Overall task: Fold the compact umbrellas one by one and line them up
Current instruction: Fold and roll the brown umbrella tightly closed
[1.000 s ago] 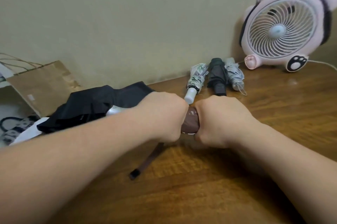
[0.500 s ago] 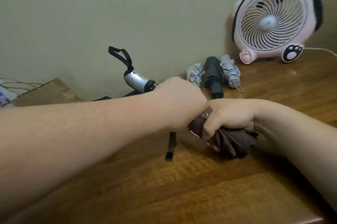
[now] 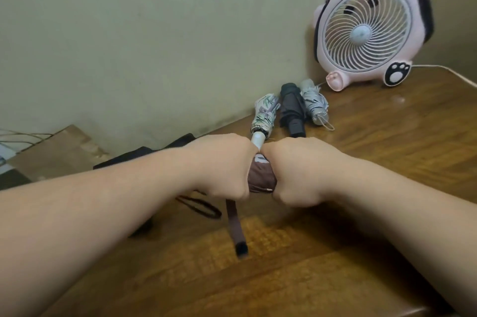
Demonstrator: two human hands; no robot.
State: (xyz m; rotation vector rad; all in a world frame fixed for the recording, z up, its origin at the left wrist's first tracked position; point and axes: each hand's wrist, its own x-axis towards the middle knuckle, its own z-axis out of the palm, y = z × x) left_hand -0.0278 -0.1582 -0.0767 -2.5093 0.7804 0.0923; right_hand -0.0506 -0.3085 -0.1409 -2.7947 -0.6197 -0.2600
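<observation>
Both hands are balled up tight around the brown compact umbrella (image 3: pixel 260 177). The left hand (image 3: pixel 222 167) and right hand (image 3: pixel 302 172) sit fist to fist with the knuckles almost touching, so only a short band of brown fabric shows between them, low over the wooden table (image 3: pixel 335 265). I can't tell whether the shaft is fully collapsed, because the fists cover both ends.

The closure strap (image 3: pixel 236 226) dangles at 6 o'clock, loose, with its tip down by the tabletop. That's my main worry: ease the grip before the strap is wrapped and the rolled canopy probably puffs back out. A dark cord loop (image 3: pixel 201 205) lies at about 7 o'clock, and it could snag in the wrap.

A black umbrella (image 3: pixel 144 156) lies out at 9 o'clock, not bundled yet, beside a brown paper bag (image 3: pixel 56 151).

The finished row lies at 12 o'clock: a floral umbrella (image 3: pixel 264 115), a dark grey umbrella (image 3: pixel 291 113) and a pale patterned umbrella (image 3: pixel 313 104). The floral one's white handle is just behind the knuckles, so a careless shove forward likely knocks the line crooked. A pink fan (image 3: pixel 366 30) stands at 1 o'clock against the wall.
</observation>
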